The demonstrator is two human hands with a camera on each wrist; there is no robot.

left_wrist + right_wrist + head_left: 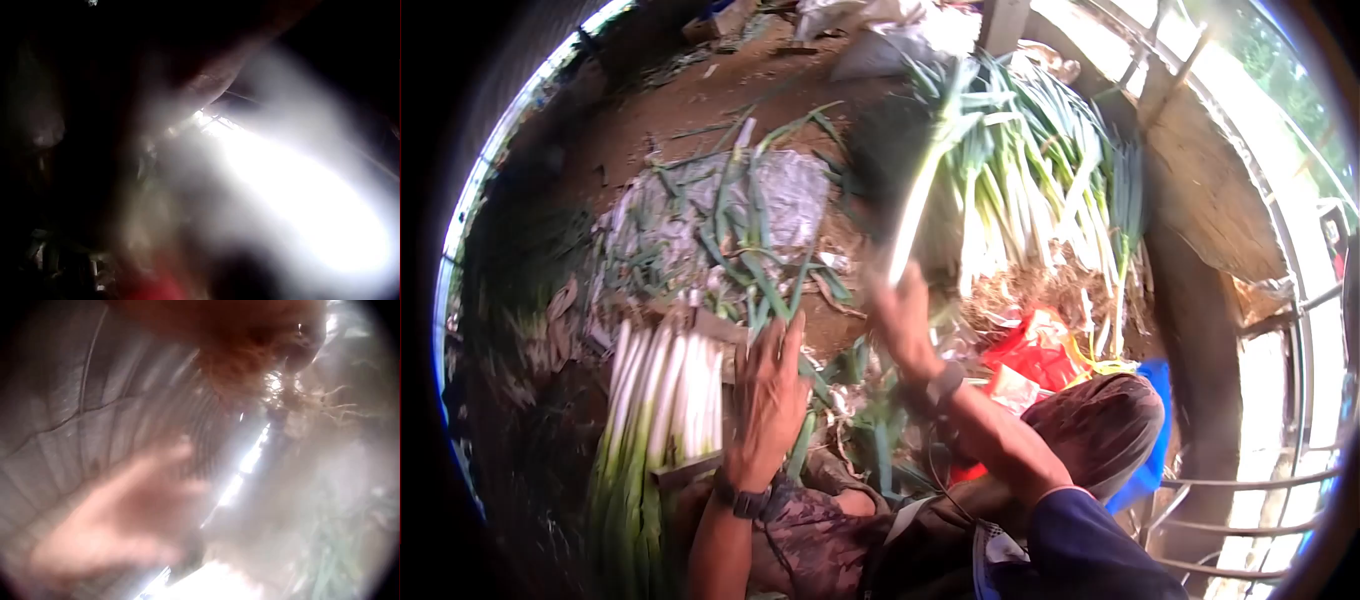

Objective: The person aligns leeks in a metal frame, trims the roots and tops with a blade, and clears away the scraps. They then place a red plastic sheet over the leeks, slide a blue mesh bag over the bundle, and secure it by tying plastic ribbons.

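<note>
My right hand [903, 318] grips a long leek [917, 205] near its root end. The white stalk rises from the fist and its green leaves overlap the leek pile behind. Stringy roots [240, 372] show beside the fingers in the right wrist view. My left hand [770, 400] has its fingers extended and holds nothing, just right of a stack of cleaned leeks [665, 385]. Those leeks lie side by side, white ends away from me and green leaves toward me. The left wrist view is mostly dark and glare.
A large pile of rooted leeks [1040, 190] leans at the right, beside a wooden wall [1210, 180]. Below it lies a red plastic bag [1040, 350]. Leaf scraps cover a pale sack [790, 195] on the dirt floor. A wooden bar [690, 468] crosses the cleaned stack.
</note>
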